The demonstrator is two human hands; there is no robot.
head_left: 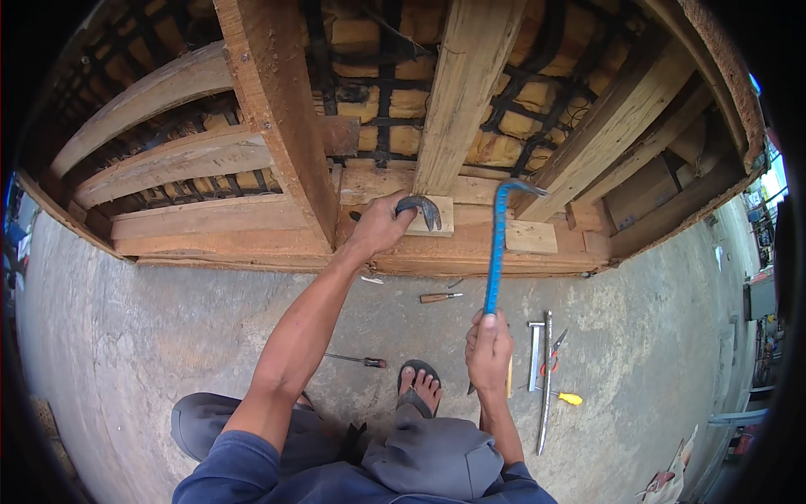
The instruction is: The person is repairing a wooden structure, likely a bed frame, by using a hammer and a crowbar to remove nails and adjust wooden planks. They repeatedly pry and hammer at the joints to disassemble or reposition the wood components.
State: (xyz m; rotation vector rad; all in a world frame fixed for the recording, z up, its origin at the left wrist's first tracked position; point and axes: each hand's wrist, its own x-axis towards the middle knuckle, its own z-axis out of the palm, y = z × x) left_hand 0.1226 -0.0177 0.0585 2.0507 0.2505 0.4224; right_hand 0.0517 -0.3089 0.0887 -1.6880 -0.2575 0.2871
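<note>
Over the bottom rail of an upturned wooden furniture frame [197, 217], my left hand [382, 223] is closed around a dark metal claw tool [430, 210]. Its curved, split end sticks out to the right over a small pale wood block [443, 220]; the rest is hidden by my fingers. My right hand [489, 346] grips the lower part of a blue pry bar [496, 252], which points upward. The bar's hooked tip is near the slanted slat on the right; whether it touches the wood I cannot tell.
Dark straps and yellowish padding [407, 105] show between the slats. On the concrete floor [185, 336] lie a wooden-handled tool [438, 297], a dark-handled screwdriver [374, 363], a long metal rod [545, 386], an angled metal piece [535, 357], pliers [555, 357] and a yellow handle [570, 399].
</note>
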